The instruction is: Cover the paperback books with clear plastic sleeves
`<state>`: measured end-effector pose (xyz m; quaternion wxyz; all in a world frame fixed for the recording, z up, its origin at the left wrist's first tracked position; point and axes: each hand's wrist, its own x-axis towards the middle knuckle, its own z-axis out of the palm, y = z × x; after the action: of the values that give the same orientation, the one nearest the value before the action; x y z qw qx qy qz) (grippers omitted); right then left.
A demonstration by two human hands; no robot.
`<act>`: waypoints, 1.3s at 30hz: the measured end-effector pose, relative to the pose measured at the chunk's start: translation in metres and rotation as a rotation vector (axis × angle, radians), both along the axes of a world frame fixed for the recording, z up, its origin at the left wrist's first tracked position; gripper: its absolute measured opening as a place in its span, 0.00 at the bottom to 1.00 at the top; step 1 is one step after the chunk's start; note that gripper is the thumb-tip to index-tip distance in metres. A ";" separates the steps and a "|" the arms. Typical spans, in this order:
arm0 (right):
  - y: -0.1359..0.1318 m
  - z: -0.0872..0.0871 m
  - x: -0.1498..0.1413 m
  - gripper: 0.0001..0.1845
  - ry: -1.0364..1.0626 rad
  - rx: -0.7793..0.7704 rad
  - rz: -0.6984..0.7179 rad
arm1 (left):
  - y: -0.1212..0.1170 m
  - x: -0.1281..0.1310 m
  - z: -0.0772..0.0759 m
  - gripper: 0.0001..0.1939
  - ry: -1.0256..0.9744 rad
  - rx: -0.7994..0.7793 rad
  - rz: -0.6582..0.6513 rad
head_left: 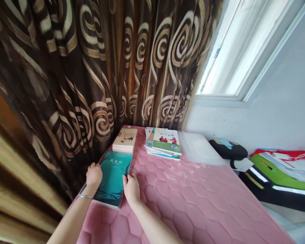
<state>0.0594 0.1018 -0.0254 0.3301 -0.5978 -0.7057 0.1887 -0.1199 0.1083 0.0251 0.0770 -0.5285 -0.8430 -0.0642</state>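
A teal book [113, 177] lies flat on the pink quilted mattress [188, 196], close to the curtain. My left hand [93, 175], with a thin bracelet at the wrist, grips the book's left edge. On the opposite side my right hand [131, 187] presses against the book's right edge, fingers curled onto the cover. Both hands hold the same book between them. Just beyond it sits a small stack of beige books [125, 139].
A second pile of books with a green-and-white cover on top [165, 142] lies farther back, beside clear plastic sheets [199, 147]. A brown swirl-patterned curtain [91, 67] hangs along the left and back. Black, green and red bags [274, 173] sit right of the mattress, below a window [241, 44].
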 end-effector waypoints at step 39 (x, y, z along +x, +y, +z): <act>0.129 0.051 0.351 0.18 -0.201 0.065 -0.502 | 0.004 0.224 -0.053 0.20 -0.063 0.039 -0.641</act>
<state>0.4107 0.2308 0.0251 0.3138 -0.7588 -0.5704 0.0178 0.1039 0.1123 -0.0281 0.0370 -0.7633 -0.6342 -0.1178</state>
